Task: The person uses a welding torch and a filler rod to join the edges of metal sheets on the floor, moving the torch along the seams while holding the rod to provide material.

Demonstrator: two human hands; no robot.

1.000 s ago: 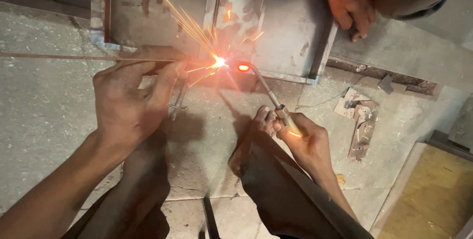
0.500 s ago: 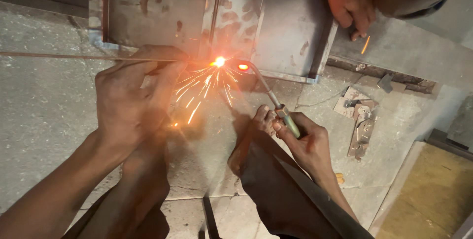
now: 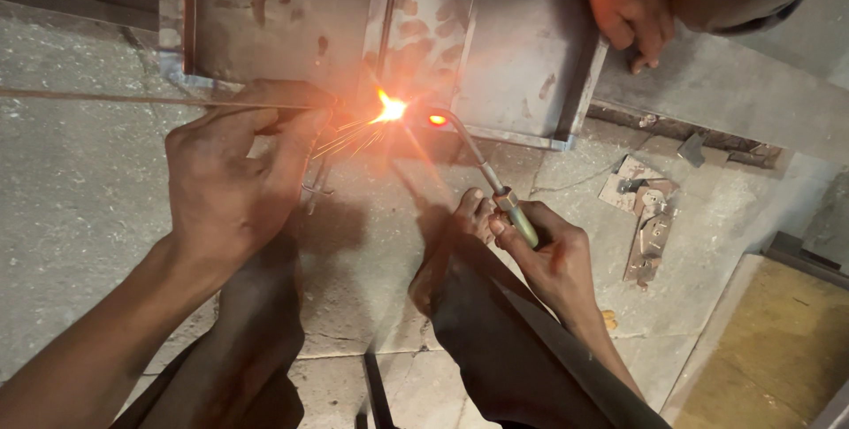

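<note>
My left hand (image 3: 232, 172) pinches a long thin filler rod (image 3: 106, 99) that runs in from the left edge to the bright flame (image 3: 390, 110). My right hand (image 3: 550, 256) grips the green handle of a gas torch (image 3: 482, 168); its curved metal neck ends in a glowing tip beside the flame. Sparks fly left and down from the hot spot. The flame sits on the near edge of a grey sheet-metal frame (image 3: 292, 13) lying on the floor. My bare foot (image 3: 447, 248) rests just below the torch.
Another person's hand (image 3: 630, 6) rests on the far right part of the metal frame. Small metal hinges or brackets (image 3: 644, 217) lie on the concrete floor at right. A yellowish board (image 3: 778, 349) fills the lower right corner.
The spray of sparks has shrunk and now flies mostly left. Both hands and the torch have stayed almost in place.
</note>
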